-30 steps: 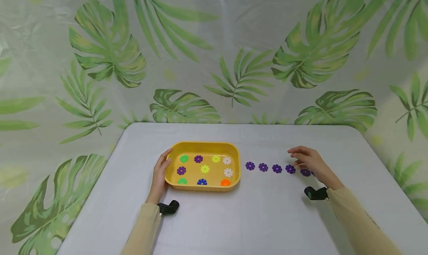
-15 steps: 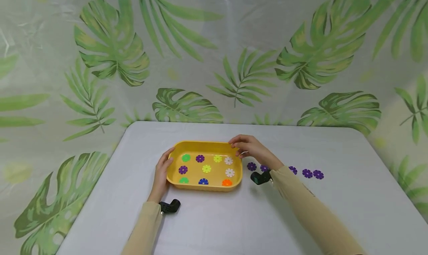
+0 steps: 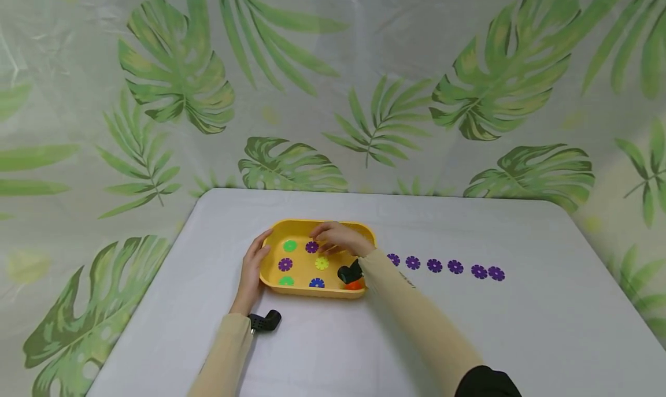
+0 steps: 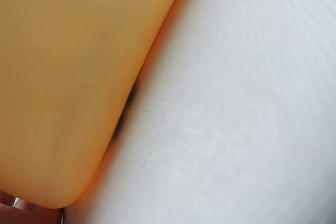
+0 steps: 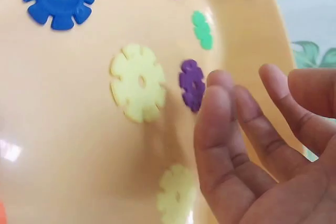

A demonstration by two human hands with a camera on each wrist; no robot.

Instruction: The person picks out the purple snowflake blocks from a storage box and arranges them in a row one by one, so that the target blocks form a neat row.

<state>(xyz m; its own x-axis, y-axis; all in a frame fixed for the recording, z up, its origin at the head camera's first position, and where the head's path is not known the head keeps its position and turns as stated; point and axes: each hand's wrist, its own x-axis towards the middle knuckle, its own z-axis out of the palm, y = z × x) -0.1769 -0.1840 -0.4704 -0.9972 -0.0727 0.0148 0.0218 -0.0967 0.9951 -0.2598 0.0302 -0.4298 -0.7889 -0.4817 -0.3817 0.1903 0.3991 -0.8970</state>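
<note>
My left hand (image 3: 250,275) grips the left end of a yellow plastic tray (image 3: 312,293), thumb over the rim; in the left wrist view the tray's outer wall (image 4: 68,77) fills the left side. Over the tray's inside hovers my right hand (image 3: 340,239), fingers loosely bent and holding nothing. Its fingertips are close by a purple notched disc (image 5: 192,85). Beside that lie a pale yellow disc (image 5: 126,80) and a green one (image 5: 202,30). A blue disc (image 3: 316,283) and an orange disc (image 3: 353,286) rest at the near side. My wrist and hand hide the white discs.
A row of several purple discs (image 3: 434,265) runs rightward from the tray across the white-covered table (image 3: 322,345). Black cameras sit on both wrists. A leaf-patterned curtain (image 3: 385,56) hangs behind the table.
My right hand has come left from the row's right end, passing over the tray's right rim to above its inside. The left hand stays at the tray's left end.
</note>
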